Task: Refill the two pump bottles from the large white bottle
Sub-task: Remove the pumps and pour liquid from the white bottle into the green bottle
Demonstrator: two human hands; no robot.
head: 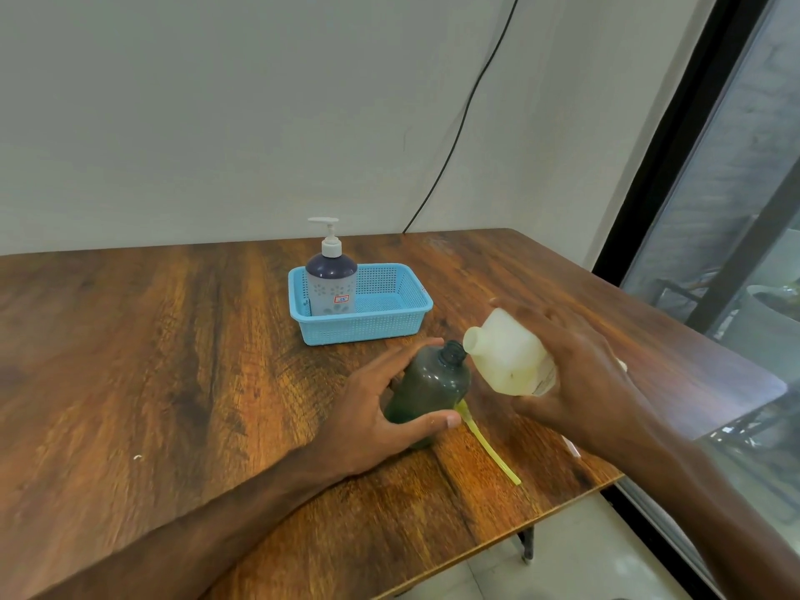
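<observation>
**A:** What is the left hand [381,409] doing?

**B:** It grips the dark green bottle [433,383], with the thumb along the near side and the fingers spread over the far side. The bottle stands on the desk [173,361], leaning a little, and its neck is bare and uncapped.

**A:** And the right hand [580,374]?

**B:** It is wrapped round the body of the large white bottle [506,357] and holds it off the desk. The bottle is tipped well over, with its open mouth pointing toward the left hand. The mouth sits just beside the dark bottle's neck and slightly above it. I cannot tell whether the two touch, and the picture is too soft to show any liquid.

**A:** Is anything between the hands?

**B:** A yellow tube [489,448] lies on the desk. It starts at the base of the dark bottle, by the left thumb, and runs out under the right forearm toward the near edge.

**A:** Where is the other pump bottle?

**B:** The white-pumped bottle [331,288] is beyond the left hand, well apart from both hands. It stands upright in the left end of a blue basket [368,329].

**A:** And farther off?

**B:** A black cable [459,136] hangs down the wall behind the basket. A window [736,210] lies out past the right hand.
</observation>
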